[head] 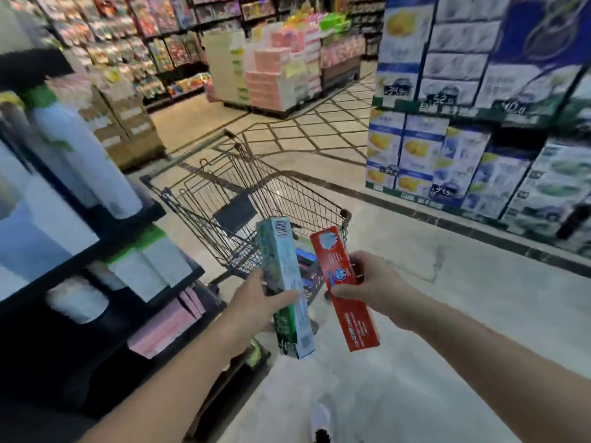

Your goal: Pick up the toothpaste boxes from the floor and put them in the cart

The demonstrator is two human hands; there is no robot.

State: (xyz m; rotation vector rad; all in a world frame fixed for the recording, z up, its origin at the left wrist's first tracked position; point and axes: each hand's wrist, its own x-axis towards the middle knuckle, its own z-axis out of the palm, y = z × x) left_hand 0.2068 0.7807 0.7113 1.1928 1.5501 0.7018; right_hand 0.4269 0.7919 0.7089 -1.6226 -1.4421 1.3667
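While both boxes sit in hand, near side first: white shoe (320, 418) on pale floor (447, 314) at bottom edge, forearms reaching fwd. Left hand (256, 298) wrapped round mid-length of green/teal toothpaste box (283, 279), thumb across its front, box near upright w/ barcode end up. Right hand (367, 282) pinching red toothpaste box (343, 289) about its middle, fingers behind, thumb on front, box tilted, top leaning left. Boxes close side by side, not clearly touching.

Just beyond: wire cart (256, 199), empty-looking at far end; something blue/purple (307, 260) low in near end behind boxes, too blurred to name. Both boxes held over/near cart's near rim, not yet inside.

Likely step: drop-off. To do well: carry both fwd till clear of rim, lower into basket before letting go, release one at a time so neither bounces out; lay flat rather than on end. Watch wire rim, box corners could snag.

Left: dark shelving (96, 244) w/ white bottles. Right, further: stacked blue/white cartons (447, 155). Far back: pink/white pack display (275, 75), aisle shelves blurred.
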